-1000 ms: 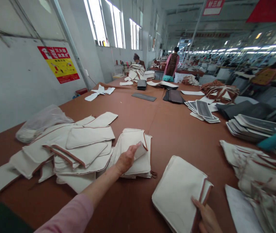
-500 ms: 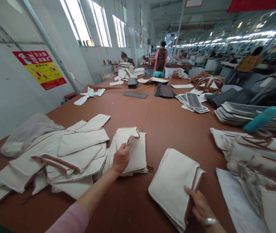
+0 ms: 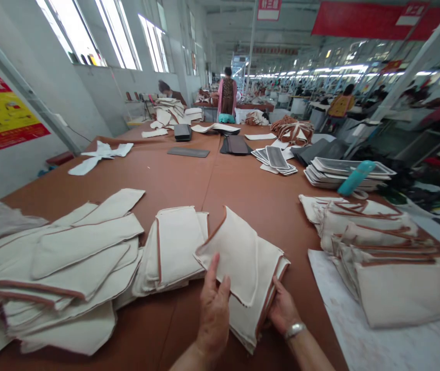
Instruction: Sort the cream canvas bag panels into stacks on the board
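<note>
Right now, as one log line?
right hand: holding cloth stack by edge | left hand: holding cloth piece over it | nearby: second pile

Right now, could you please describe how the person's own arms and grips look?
The left grip and right grip are bare, without gloves. A shiny silver band circles the right wrist; whether it is a watch or a bracelet, I cannot tell. No sleeves show.

You hold with your left hand [image 3: 215,306] one cream piece [image 3: 237,252] with brown edging, partly over a stack [image 3: 245,317]. Your right hand [image 3: 284,309] grips this stack at its brown-edged side.
</note>
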Available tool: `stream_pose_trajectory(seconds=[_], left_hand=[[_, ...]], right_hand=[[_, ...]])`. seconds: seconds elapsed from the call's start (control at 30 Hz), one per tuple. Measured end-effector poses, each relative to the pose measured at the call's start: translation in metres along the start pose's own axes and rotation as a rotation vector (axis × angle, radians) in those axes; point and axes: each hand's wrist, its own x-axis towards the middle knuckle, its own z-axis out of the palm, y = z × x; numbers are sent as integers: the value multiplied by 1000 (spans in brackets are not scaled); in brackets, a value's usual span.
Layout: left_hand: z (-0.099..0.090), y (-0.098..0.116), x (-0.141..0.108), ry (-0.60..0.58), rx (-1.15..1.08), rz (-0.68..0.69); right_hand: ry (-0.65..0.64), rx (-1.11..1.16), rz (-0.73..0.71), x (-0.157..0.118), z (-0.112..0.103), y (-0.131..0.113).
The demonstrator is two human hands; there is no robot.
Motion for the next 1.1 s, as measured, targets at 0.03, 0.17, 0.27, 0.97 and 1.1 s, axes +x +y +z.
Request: stream_pose_trajectory(seconds=[0.03,0.17,0.27,0.97,1.1], left_hand=[[1,-23,-9,-56,73,0],[-18,-56,9,-91,391,316],[-35,-12,49,-95,512,673],[-121,-53,62,-71,930,7],[-154,-74,99,205,970,-333]], right_hand=[[-2,7,4,0,-2,1],[2,-21,-12,2,-11,6],[20,-61,-38,7,-14,9],[41,-47,54,-14,-5,7],[122,-97,36,-6,-7,15]])
